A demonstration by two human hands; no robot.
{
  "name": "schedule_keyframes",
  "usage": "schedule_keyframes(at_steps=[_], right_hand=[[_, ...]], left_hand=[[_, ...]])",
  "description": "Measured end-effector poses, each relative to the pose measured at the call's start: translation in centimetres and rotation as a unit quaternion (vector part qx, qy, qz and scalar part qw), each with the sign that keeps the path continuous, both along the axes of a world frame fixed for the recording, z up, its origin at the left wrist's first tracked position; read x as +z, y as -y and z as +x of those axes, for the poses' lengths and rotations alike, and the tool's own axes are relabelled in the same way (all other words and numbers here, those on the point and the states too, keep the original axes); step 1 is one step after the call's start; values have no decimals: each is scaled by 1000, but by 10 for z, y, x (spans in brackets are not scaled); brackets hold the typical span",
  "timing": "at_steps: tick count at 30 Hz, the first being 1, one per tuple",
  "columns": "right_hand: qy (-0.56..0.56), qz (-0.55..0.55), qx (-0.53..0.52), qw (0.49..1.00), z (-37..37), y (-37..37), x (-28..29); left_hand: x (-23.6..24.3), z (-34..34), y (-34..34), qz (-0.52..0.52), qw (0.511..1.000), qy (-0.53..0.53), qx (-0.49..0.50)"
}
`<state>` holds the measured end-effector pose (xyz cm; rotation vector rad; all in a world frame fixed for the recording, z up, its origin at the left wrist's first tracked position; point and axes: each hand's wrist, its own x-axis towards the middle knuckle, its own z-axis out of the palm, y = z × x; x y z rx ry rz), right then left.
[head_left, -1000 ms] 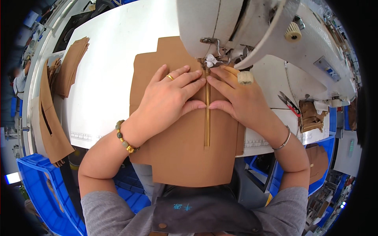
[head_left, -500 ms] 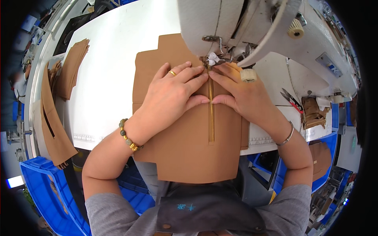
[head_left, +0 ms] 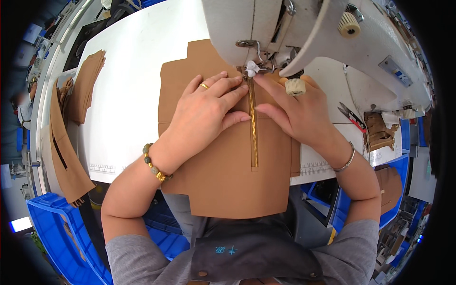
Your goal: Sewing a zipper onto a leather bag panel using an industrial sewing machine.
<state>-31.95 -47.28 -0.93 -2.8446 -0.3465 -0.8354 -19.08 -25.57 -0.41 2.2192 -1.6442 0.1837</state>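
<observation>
A brown fabric panel lies flat on the white sewing table, its lower end hanging over the front edge. Down its middle runs a gold-toothed zipper, whose top end sits under the presser foot of a white sewing machine. My left hand rests flat on the panel left of the zipper, fingers extended and thumb near the teeth. To the right of the zipper, my right hand lies with its index finger stretched toward the presser foot. The machine head partly hides its other fingers.
Stacked brown pieces and a long brown strip lie at the left. Red-handled thread snips are on the right beside a bundle of brown pieces. Blue bins stand below the table on both sides.
My right hand has shifted right, its thumb moving away from the zipper and its index finger reaching toward the presser foot. My left hand stays on the panel.
</observation>
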Motion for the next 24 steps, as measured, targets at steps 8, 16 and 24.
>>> schedule_keyframes(at_steps=[8, 16, 24], right_hand=[[-26, -12, -7, 1000, -12, -1, 16], [-104, 164, -10, 981, -105, -7, 26], [-18, 133, 91, 987, -109, -41, 4]], left_hand=[[13, -33, -20, 44, 997, 60, 21], [14, -127, -57, 127, 987, 94, -27], [42, -81, -65, -7, 903, -425, 61]])
